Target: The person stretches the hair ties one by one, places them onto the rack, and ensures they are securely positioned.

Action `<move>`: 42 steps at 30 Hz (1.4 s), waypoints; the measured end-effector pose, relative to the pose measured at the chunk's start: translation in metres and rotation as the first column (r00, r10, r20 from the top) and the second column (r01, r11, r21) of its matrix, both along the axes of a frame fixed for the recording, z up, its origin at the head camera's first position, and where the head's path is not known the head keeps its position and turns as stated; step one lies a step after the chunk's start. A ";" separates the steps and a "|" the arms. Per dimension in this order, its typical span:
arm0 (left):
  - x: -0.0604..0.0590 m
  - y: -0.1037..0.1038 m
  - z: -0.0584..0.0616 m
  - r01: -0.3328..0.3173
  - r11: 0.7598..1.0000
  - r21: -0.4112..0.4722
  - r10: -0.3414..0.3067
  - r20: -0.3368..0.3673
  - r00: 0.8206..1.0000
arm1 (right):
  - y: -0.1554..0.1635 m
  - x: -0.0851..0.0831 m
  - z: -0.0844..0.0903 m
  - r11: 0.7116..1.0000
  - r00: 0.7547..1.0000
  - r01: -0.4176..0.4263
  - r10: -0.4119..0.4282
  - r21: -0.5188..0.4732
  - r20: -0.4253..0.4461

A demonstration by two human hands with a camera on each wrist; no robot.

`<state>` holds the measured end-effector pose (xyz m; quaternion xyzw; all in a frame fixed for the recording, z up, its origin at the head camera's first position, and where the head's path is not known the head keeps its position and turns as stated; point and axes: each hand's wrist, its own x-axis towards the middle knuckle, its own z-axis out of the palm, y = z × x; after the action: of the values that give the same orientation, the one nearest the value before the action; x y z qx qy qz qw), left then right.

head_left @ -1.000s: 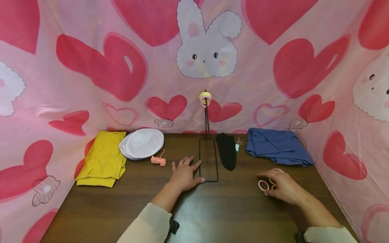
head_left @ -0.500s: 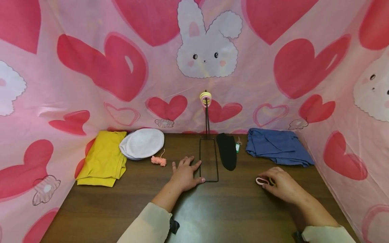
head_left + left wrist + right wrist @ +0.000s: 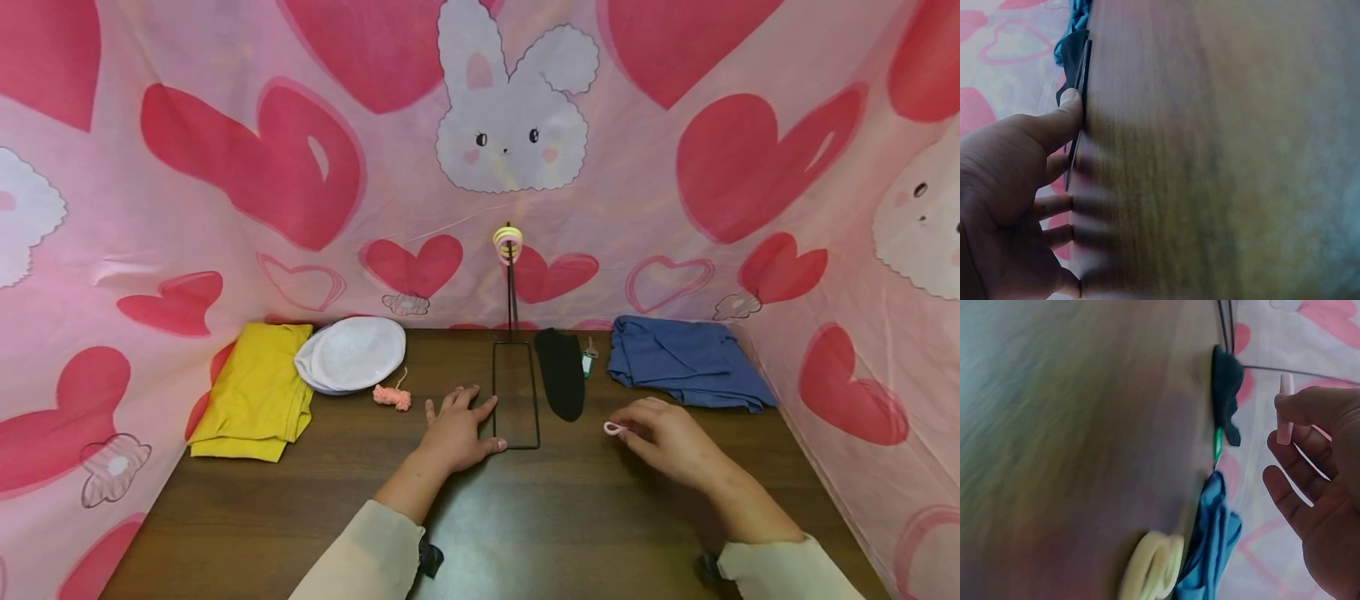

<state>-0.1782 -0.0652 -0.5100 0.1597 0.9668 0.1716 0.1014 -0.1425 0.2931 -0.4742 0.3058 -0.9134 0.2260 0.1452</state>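
My left hand (image 3: pixel 459 433) lies with fingers spread on the table, its thumb and index finger touching the base of a black wire stand (image 3: pixel 537 400). In the left wrist view, the thumb rests against the thin black frame (image 3: pixel 1086 69). Yellow and pink hair ties (image 3: pixel 507 243) hang on the stand's upper arm. Between thumb and fingers, my right hand (image 3: pixel 675 442) pinches a pink hair tie (image 3: pixel 613 428), squeezed into a narrow loop and held off the table. The right wrist view shows yellow hair ties (image 3: pixel 1154 565) below that hand; in the head view it hides them.
A black sock-like item (image 3: pixel 561 375) and a key with a green tag (image 3: pixel 588 360) lie right of the stand. Folded blue cloth (image 3: pixel 682 362) is at back right. Folded yellow cloth (image 3: pixel 255 392), a white round cloth item (image 3: pixel 356 354) and a coral yarn bundle (image 3: pixel 392 397) lie left.
The right hand has lifted the pink hair tie and moved left and farther back toward the stand. The tie went from a round ring to a squeezed loop. The left hand stays put.
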 end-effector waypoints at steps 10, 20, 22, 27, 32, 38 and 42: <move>0.000 0.000 -0.001 0.001 1.000 0.003 -0.001 0.008 1.000 | -0.031 -0.008 0.013 0.992 0.995 -0.089 0.084 -0.092 -0.061; 0.000 -0.002 0.000 -0.002 1.000 0.016 0.002 0.005 1.000 | -0.063 -0.017 0.040 0.974 0.984 -0.152 0.132 -0.171 -0.124; 0.000 -0.002 0.000 -0.004 1.000 0.020 0.004 0.005 1.000 | -0.070 -0.019 0.046 0.968 0.982 -0.160 0.137 -0.192 -0.127; 0.000 -0.001 -0.001 0.003 1.000 0.017 -0.003 0.000 1.000 | -0.085 -0.023 0.060 0.956 0.976 -0.185 0.151 -0.226 -0.160; 0.000 -0.001 -0.001 0.000 1.000 0.020 0.000 0.002 1.000 | -0.099 -0.026 0.076 0.947 0.957 -0.225 0.170 -0.229 -0.234; 0.000 -0.001 0.000 0.002 1.000 0.023 -0.002 -0.003 1.000 | -0.110 -0.028 0.099 0.932 0.923 -0.270 0.180 -0.240 -0.340; 0.001 -0.001 0.001 0.002 1.000 0.020 -0.002 -0.007 1.000 | -0.115 -0.028 0.115 0.925 0.911 -0.286 0.180 -0.252 -0.372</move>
<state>-0.1776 -0.0660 -0.5095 0.1621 0.9653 0.1804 0.0965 -0.1702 0.1779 -0.3593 0.4224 -0.7855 0.3218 0.3178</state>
